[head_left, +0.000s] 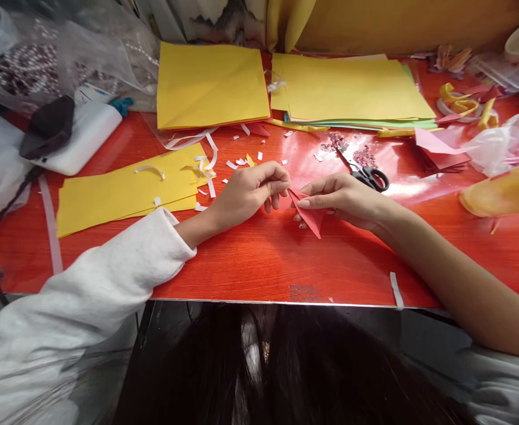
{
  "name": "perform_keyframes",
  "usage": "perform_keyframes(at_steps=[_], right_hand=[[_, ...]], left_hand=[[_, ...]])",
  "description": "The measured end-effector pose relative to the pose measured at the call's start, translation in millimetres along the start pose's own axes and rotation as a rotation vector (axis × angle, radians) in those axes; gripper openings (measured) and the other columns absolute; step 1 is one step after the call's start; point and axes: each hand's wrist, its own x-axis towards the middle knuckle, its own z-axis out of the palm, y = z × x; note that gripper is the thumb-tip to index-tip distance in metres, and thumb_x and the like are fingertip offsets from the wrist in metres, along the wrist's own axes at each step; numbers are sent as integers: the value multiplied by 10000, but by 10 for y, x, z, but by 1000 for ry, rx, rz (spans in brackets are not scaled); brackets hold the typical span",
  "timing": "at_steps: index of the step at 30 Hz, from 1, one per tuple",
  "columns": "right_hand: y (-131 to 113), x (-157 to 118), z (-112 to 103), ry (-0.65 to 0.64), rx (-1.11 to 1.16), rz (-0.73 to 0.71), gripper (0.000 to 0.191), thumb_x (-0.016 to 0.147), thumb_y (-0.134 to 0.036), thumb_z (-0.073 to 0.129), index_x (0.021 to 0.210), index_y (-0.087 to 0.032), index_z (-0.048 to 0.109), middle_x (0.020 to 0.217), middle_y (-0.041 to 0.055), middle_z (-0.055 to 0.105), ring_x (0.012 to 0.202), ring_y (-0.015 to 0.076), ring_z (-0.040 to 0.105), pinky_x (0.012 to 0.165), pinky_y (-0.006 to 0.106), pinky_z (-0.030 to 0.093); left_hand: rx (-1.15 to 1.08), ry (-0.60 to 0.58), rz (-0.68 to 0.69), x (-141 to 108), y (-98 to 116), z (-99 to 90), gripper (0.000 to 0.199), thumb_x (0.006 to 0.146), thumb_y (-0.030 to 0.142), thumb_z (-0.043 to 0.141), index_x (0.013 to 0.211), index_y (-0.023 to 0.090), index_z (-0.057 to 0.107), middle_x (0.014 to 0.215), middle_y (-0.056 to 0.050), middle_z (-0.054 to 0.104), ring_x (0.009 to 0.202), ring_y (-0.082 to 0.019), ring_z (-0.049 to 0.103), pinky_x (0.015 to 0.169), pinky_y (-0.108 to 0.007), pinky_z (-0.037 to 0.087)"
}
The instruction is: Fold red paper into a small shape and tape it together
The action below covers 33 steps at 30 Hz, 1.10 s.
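A folded red paper piece (310, 219) with a pointed end is held between my two hands, above the red table (242, 265). My left hand (259, 190) pinches its upper left tip with thumb and forefinger. The thumb of my right hand (343, 200) lies on top of the paper, with the fingers behind it. Black-handled scissors (368, 174) lie just behind my right hand. Small white paper scraps (232, 165) are scattered behind and left of my left hand.
Yellow sheets (213, 85) and a second paper stack (352, 88) lie at the back. Yellow strips (127, 189) are at the left, beside a white box (80, 136). Dark red papers (440, 159) and a yellow cylindrical object (502, 189) lie at the right.
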Motion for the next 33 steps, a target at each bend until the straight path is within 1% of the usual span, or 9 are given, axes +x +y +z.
perform_keyframes(at_steps=[5,8,12,15,18,23,28,30,33], right_hand=[[-1,0,11,27,46,11,139,711,-301,762,714,-169,720,708,45,712,634,143,654,607,245,502],[7,1,20,24,44,12,154,709,-316,761,730,-169,720,715,51,715,648,159,663,623,261,519],[9,-7,51,33,16,-8,186,700,-348,763,764,-177,729,753,61,725,694,191,679,688,310,539],[-2,-17,74,44,-22,-9,194,713,-369,750,771,-185,728,771,63,727,718,208,682,714,335,540],[-12,-18,84,59,-57,-2,194,721,-381,740,755,-191,721,772,67,727,725,214,682,710,338,538],[-1,-6,75,55,-38,-11,186,724,-364,740,753,-181,718,759,69,724,706,204,680,706,333,538],[3,-10,75,32,1,-6,186,708,-354,754,749,-176,717,765,77,726,696,205,682,682,330,537],[-2,-11,69,41,7,-10,195,705,-356,758,757,-172,722,770,81,726,701,204,682,674,321,535],[-11,-9,35,48,-1,12,209,700,-366,761,780,-176,730,754,73,721,699,201,678,651,311,532]], left_hand=[[46,56,-67,10,-7,-3,109,895,192,511,801,146,542,597,29,533,464,-43,508,442,-159,401],[29,81,-141,32,-19,-23,242,931,325,448,814,150,567,638,10,562,413,-43,454,373,-180,326],[97,37,-120,39,6,-23,324,892,411,512,724,144,585,634,5,571,419,-36,405,405,-197,299],[186,36,-101,22,37,-9,266,854,364,584,694,152,587,555,25,530,459,-54,403,455,-206,310],[227,38,-93,1,51,-1,256,878,329,547,701,153,604,526,30,506,477,-64,423,480,-214,321],[172,28,-139,6,29,-10,268,886,332,527,703,148,593,462,44,442,422,-55,409,443,-209,309],[-102,87,-170,52,-3,-26,118,891,229,479,817,154,531,709,12,589,388,-25,421,355,-189,292],[-133,42,-130,55,-3,-27,44,851,192,553,877,157,543,731,15,593,434,-29,467,377,-172,342],[-111,-63,-75,42,0,-26,78,806,171,632,873,146,600,735,-2,611,568,-54,555,513,-171,460]])
